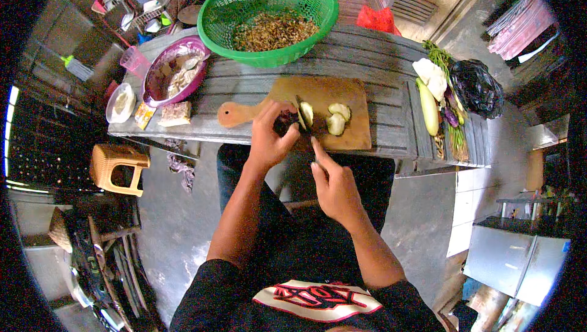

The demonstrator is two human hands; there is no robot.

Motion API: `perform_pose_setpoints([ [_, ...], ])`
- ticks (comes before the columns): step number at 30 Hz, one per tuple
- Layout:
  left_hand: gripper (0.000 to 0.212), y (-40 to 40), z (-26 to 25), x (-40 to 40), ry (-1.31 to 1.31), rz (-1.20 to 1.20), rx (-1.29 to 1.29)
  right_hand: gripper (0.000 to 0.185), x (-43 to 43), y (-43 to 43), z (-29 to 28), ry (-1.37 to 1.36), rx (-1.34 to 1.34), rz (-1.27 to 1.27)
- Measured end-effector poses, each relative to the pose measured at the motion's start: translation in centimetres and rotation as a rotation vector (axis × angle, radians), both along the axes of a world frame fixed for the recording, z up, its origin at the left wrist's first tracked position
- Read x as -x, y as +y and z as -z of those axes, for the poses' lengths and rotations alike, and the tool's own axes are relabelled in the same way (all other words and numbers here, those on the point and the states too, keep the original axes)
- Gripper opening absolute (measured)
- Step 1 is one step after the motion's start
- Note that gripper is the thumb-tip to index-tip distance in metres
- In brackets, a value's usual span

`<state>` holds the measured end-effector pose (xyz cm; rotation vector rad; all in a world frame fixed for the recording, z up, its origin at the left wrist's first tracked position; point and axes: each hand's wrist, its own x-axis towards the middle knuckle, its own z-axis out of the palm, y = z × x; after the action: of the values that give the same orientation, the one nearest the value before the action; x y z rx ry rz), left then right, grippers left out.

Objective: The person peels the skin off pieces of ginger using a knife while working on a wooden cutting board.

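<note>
My left hand [270, 135] holds a dark purple eggplant [285, 122] on the wooden cutting board [355, 93]. Its cut face is pale. My right hand [335, 183] grips a kitchen knife, index finger stretched along it; the blade [300, 107] stands at the eggplant's cut end, and the handle is mostly hidden in the fist. One pale slice [307, 113] rests against the blade's right side. Farther right on the board lie several cut slices [337, 123], overlapping one another. The board's rounded handle [229, 114] points left.
Behind the board stands a green plastic basket [268, 57] with brownish bits inside. To the left are a purple bowl [151, 75], a clear container [120, 102] and a wrapped block [175, 114]. Vegetables [429, 107] and a black plastic bag [477, 89] lie right.
</note>
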<state>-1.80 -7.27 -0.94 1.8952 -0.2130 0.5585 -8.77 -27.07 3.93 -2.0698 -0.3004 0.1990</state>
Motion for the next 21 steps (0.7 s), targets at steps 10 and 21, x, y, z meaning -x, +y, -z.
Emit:
perform_pose_setpoints([
  [10, 0.036, -0.3, -0.9, 0.4, -0.058, 0.054, -0.172, 0.052, -2.0, 0.4, 2.2, -0.129, -0.017, 0.015],
  [21, 0.033, -1.2, -0.6, 0.1, 0.006, -0.017, -0.077, 0.054, 3.3, -2.1, 0.1, -0.025, 0.062, 0.011],
])
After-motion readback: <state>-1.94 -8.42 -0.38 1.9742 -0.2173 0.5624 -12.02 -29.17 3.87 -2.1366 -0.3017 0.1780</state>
